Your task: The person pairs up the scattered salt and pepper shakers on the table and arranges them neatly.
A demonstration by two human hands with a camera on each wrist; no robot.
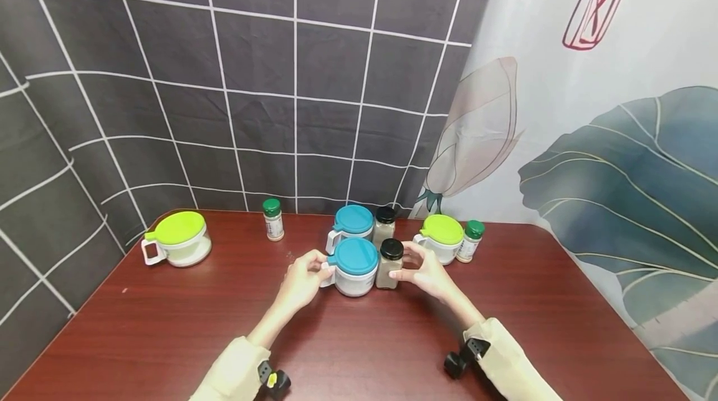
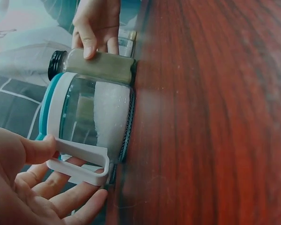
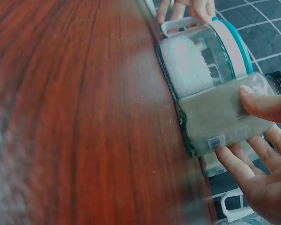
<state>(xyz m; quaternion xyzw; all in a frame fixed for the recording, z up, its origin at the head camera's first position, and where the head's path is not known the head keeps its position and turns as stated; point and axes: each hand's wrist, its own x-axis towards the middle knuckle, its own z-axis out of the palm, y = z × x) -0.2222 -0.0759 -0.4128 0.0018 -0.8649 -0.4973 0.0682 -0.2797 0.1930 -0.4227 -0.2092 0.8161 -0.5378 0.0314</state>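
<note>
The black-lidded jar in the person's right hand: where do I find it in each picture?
Head: the jar stands just right of centre, below the middle, with the right hand holding it.
Left wrist: the jar appears sideways in the upper left, cap toward the left edge.
Right wrist: the jar is at right, slanted, cap toward the right edge.
Shared landmark: the front blue-lidded pot beside it.

Across the lower frame, your worktop (image 1: 348, 351) has a glossy wood grain. At the centre you see a smooth, transparent jar (image 1: 354, 287) with a plastic-looking lid (image 1: 356, 255) and handle (image 2: 82, 149), and a clear bottle (image 1: 387, 271) with a shiny cap (image 1: 391, 248). Your lower-left sleeve (image 1: 229, 371) is matt cloth; the upper-left hanging (image 1: 255, 55), creased fabric.
</note>
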